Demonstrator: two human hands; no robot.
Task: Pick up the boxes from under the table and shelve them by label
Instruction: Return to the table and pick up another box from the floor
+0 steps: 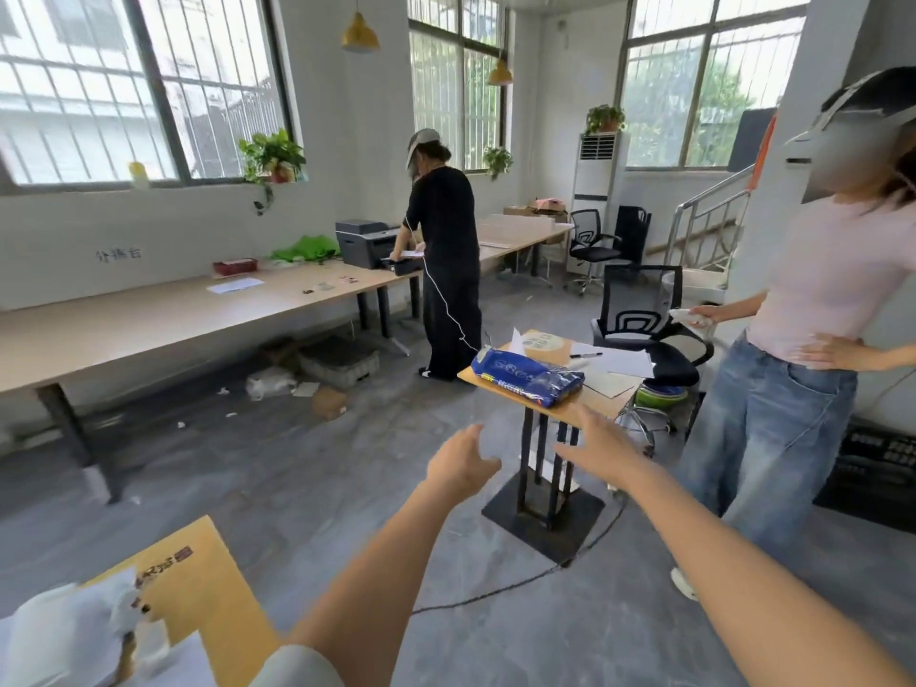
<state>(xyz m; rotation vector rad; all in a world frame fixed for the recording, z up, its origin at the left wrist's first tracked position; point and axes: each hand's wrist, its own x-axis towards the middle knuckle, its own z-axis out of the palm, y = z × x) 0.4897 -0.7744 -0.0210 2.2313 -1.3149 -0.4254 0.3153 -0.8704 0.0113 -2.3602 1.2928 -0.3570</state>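
Both hands empty: left hand (pixel 463 463) and right hand (pixel 597 451) spread, fingers loose. Small cardboard box (pixel 328 403) seen far left under long table (pixel 148 319); judged light, stiff; best gripped by opposite sides.

A small wooden stand table (pixel 585 406) on a black pedestal carried a blue plastic package (pixel 526 377), loose white papers (pixel 619 361) and a black pen (pixel 586 355). The long wooden table (pixel 148 319) along the wall held a dark printer (pixel 367 242), a red tray (pixel 235 265), 1 white sheet (pixel 235 285) and green fabric (pixel 305 248).
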